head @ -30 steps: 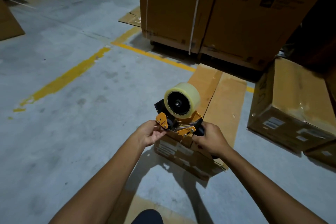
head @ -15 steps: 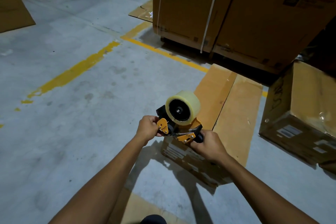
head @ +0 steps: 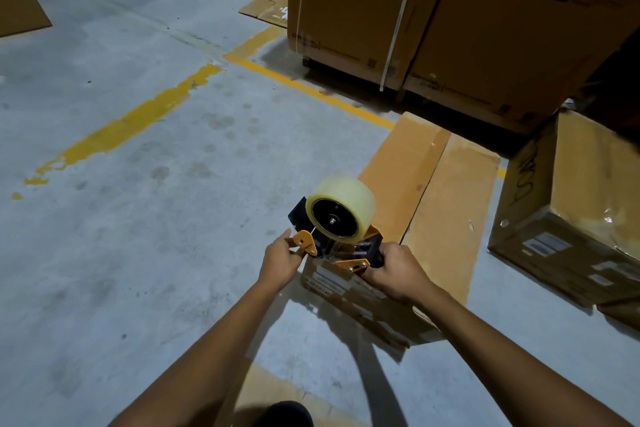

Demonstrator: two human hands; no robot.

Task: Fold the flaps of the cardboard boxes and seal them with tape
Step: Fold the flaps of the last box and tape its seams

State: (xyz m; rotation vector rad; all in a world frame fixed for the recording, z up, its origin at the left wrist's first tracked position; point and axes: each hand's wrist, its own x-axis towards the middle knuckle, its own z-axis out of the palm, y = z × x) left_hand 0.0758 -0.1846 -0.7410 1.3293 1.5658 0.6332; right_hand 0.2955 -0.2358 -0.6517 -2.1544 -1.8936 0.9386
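Orange tape gun (head: 337,239) sits with its handle wrapped in your right hand (head: 398,270) while your left hand (head: 280,258) pinches its front tab, probably freeing the tape end, just above the near end of the closed box (head: 450,201).

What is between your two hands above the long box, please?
The head view shows the orange tape dispenser there, left hand pinching its front tab, right hand gripping its handle.

Bare left hand (head: 280,262) and right hand (head: 398,270) on bare forearms (head: 207,350); a dark knee or shoe (head: 284,414) below
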